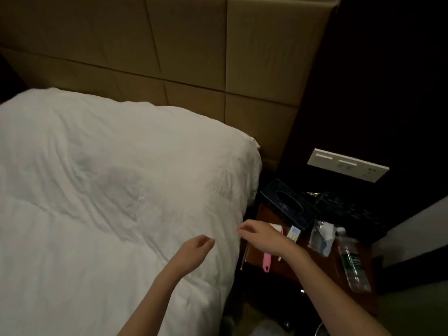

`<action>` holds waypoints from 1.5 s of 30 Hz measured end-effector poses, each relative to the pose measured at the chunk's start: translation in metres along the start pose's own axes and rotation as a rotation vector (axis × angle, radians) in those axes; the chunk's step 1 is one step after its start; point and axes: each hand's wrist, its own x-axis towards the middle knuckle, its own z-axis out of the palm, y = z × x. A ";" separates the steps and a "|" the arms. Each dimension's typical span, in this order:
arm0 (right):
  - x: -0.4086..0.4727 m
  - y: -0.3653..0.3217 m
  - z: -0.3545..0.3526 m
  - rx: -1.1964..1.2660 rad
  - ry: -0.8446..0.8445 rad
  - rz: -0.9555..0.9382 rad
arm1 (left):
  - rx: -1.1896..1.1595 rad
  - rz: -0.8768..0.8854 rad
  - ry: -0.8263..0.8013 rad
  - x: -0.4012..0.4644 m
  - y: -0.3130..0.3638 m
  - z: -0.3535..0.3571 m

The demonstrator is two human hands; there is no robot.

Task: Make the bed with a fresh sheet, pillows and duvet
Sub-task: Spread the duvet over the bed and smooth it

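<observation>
Hands (194, 251) (260, 235) hover over duvet (109, 190) edge, fingers loosely curled, holding nothing.

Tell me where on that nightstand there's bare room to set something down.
Little: the nightstand has one bare strip of wood between the pink handle and the plastic bottle, below the clear bag. The back is crowded by the dark tissue box and a small carton.
</observation>
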 end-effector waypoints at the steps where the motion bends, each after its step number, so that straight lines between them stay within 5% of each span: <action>1: 0.008 0.003 -0.007 0.025 0.010 0.017 | -0.008 0.003 -0.001 0.015 0.011 -0.007; 7: 0.044 0.043 -0.034 0.047 -0.080 0.122 | -0.020 0.047 -0.036 0.087 0.072 -0.031; 15: 0.160 0.045 -0.108 -0.033 -0.122 0.090 | 0.020 0.015 0.122 0.170 0.121 -0.078; 25: 0.333 -0.041 -0.195 0.011 0.064 -0.097 | 0.260 -0.232 0.268 0.242 0.104 -0.095; 32: 0.415 -0.054 -0.186 -0.085 -0.083 -0.093 | 0.339 -0.229 0.257 0.264 0.096 -0.090; 38: 0.437 -0.065 -0.183 -0.384 0.039 -0.263 | 0.304 -0.264 0.165 0.277 0.084 -0.096; 45: 0.434 -0.068 -0.191 -0.211 -0.173 -0.190 | 0.367 -0.311 0.166 0.294 0.078 -0.089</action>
